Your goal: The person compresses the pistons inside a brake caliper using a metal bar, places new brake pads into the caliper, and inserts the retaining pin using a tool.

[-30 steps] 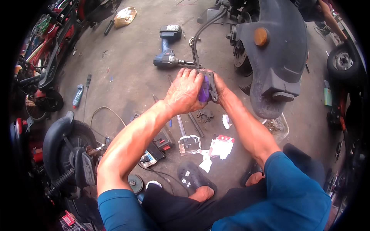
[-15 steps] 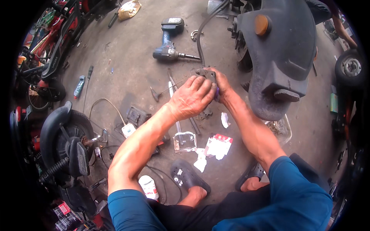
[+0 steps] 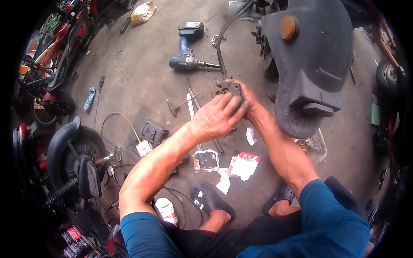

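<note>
Between my hands is a dark metal caliper-like part (image 3: 228, 86) on the end of a black hose (image 3: 222, 51). My left hand (image 3: 218, 114) is closed on its near side, fingertips hiding much of it. My right hand (image 3: 247, 96) grips it from the right and behind, its fingertips mostly hidden. Above them a blue cordless impact driver (image 3: 186, 58) lies on the floor. A T-handle tool (image 3: 173, 107) and long metal bars (image 3: 189, 107) lie just left of and beneath my hands. Torn clear packaging (image 3: 205, 160) and a red-and-white card (image 3: 244, 163) lie below.
A large black vehicle fender (image 3: 309, 77) stands close on the right, above a plastic tray (image 3: 316, 148). A small black wheel assembly (image 3: 73, 155) stands left. Bicycles or scooters (image 3: 51, 77) line the left edge. Another person's arm (image 3: 380, 32) shows top right. Cables (image 3: 116, 114) cross the floor.
My left hand has shifted down and turned, its fingers now curled over the part's front. The purple piece seen in it earlier is now hidden. The other person's arm at top right has moved.
</note>
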`<state>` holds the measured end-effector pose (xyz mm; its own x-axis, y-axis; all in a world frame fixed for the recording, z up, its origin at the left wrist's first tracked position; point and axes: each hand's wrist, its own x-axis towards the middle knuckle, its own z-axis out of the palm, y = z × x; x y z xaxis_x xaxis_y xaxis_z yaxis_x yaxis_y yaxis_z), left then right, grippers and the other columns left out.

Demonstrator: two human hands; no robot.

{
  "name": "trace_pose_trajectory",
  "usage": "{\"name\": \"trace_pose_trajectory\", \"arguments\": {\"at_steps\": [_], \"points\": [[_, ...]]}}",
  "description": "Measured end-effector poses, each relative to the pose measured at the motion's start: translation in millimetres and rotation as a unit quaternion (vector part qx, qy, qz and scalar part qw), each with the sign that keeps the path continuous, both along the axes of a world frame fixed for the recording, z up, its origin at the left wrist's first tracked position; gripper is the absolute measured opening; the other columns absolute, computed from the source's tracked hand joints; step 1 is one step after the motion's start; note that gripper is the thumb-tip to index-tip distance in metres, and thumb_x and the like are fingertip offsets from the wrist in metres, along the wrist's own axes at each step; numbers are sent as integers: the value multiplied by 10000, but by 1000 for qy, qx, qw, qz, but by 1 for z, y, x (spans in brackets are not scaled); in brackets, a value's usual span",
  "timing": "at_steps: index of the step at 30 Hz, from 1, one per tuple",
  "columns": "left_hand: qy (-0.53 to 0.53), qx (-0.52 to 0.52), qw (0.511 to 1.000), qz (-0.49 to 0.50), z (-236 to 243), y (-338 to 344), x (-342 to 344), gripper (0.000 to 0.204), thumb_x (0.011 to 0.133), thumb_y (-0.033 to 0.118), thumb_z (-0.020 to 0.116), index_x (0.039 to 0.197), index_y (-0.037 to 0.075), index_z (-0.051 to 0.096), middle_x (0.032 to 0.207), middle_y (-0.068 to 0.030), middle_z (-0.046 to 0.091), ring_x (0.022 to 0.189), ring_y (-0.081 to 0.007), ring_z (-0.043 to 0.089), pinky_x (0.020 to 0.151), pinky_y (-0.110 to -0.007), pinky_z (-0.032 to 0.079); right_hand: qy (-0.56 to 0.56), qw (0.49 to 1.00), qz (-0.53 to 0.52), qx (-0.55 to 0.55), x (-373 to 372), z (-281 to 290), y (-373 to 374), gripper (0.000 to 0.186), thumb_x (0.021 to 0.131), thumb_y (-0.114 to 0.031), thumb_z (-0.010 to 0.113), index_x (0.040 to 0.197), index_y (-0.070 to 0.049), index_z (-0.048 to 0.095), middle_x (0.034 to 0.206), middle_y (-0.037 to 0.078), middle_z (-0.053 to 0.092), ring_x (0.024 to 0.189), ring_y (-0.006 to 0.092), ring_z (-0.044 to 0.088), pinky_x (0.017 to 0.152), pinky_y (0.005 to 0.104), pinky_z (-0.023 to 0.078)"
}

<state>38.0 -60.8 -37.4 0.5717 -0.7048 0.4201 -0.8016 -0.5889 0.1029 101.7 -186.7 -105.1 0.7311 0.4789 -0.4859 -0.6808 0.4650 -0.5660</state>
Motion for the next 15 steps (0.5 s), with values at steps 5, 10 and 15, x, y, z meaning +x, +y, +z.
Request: {"name": "trace_pose_trajectory", "arguments": {"at_steps": [5, 10, 15], "points": [[63, -43, 992, -103, -7, -32, -51, 475, 703, 131, 616, 1142, -38, 554, 983, -148, 539, 919, -300, 570, 782, -368, 497, 24, 998, 50, 20, 14, 4, -6, 414, 909, -435, 471, 1040, -59, 584, 848, 100, 653, 648, 217, 640, 588, 387, 561], [371, 61, 926, 43, -86, -30, -133, 520, 678, 63, 595, 1175, -63, 507, 1066, -198, 539, 963, -338, 548, 831, -396, 473, -2, 996, 52, 68, 12, 5, 11, 419, 914, -447, 473, 1022, -67, 614, 877, 103, 672, 722, 209, 670, 634, 347, 579], [376, 64, 917, 113, -115, -46, -164, 593, 648, 54, 603, 1220, -56, 490, 1146, -198, 514, 1010, -323, 530, 860, -386, 453, -7, 988, 81, 131, 16, -1, 9, 433, 917, -447, 455, 1023, -58, 612, 879, 101, 669, 734, 213, 671, 650, 342, 580]]}}
